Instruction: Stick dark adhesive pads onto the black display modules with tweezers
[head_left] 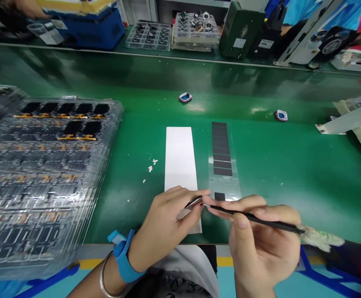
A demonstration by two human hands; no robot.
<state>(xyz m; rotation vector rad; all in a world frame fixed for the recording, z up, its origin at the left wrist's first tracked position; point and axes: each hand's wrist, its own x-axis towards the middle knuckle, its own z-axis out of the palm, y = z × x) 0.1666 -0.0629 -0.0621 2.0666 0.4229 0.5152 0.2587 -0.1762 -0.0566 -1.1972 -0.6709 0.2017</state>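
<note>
Head view over a green worktop (295, 174), its left side taken up by stacked clear plastic trays (53, 194) holding rows of black display modules (84, 109) with orange flex tails. Along the far edge stand a blue bin (87, 31), two parts trays (195, 31) and a dark green case (238, 29), with a co-worker's blue sleeve (304, 12) at far right. Two small pink-and-blue parts (185, 97) lie well apart on the far half of the worktop.

At the centre, a white paper strip (179, 157) and a clear film strip (225, 157) lie side by side, the film to the right, carrying a column of dark rectangular pads (222, 157). One loose-spaced pad (219, 196) sits apart at the film's near end.

The left hand (164, 221), with a blue wrist strap (124, 256) and metal bangle (104, 281), pinches a shiny metal piece (194, 202) over the paper's near end; its exact shape is too small to tell. The right hand (261, 244) is closed around slim black tweezers (255, 217), their tips touching that piece.
</note>
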